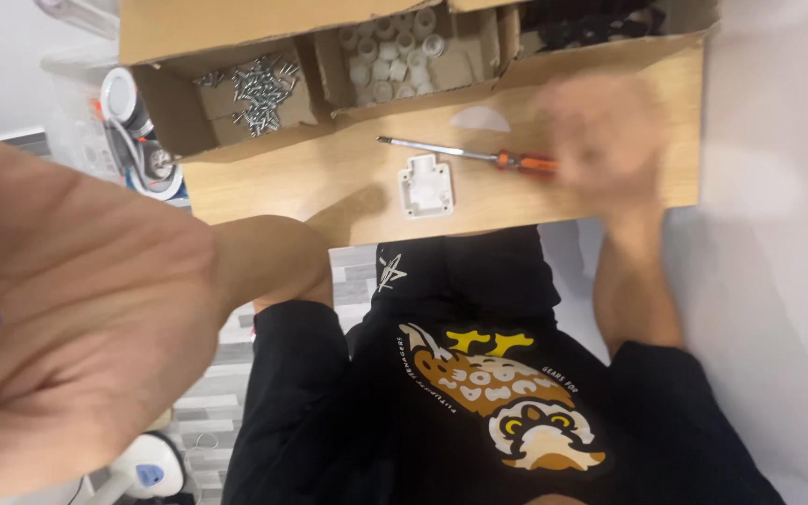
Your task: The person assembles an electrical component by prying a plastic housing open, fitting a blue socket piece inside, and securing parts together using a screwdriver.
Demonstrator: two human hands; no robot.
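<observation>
Left hand (77,309) is spreading open, palm toward the camera, well apart from the white plastic housing (425,187). Blurred right hand (600,140), grip indiscernible, is touching the screwdriver (479,155) just beyond that housing.

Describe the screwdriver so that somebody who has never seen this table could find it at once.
Start at the wooden table with the cardboard box of compartments along its far edge. In front of the box lies the screwdriver, beside the square white plastic part, its handle at the blurred right hand. Its thin metal shaft and orange handle set it apart.
</observation>
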